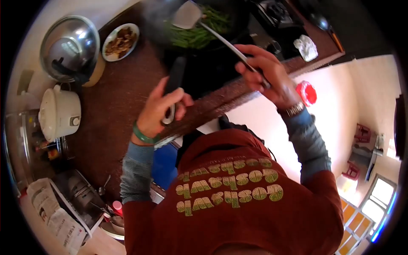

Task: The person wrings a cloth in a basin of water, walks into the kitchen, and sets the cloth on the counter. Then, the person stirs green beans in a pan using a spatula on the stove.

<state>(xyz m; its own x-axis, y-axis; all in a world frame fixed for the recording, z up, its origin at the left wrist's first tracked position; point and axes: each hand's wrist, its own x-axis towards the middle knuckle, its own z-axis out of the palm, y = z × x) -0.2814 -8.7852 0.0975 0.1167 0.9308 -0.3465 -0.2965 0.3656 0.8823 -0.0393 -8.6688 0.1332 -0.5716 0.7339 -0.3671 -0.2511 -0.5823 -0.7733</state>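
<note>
My left hand (163, 106), with a green bangle at the wrist, is closed round the black handle (176, 74) of a dark wok. My right hand (267, 74) grips the long metal handle of a spatula (187, 16). The spatula's broad blade is over the wok, above a heap of green beans (195, 35). Haze blurs the wok's left side, and its far edge is cut off by the top of the view.
An oval plate of browned food (120, 41), a steel bowl or lid (70, 47) and a white cooker (59, 112) stand left on the brown counter (106, 102). Right of the wok are a burner (276, 12), crumpled white paper (305, 47) and another utensil (325, 27).
</note>
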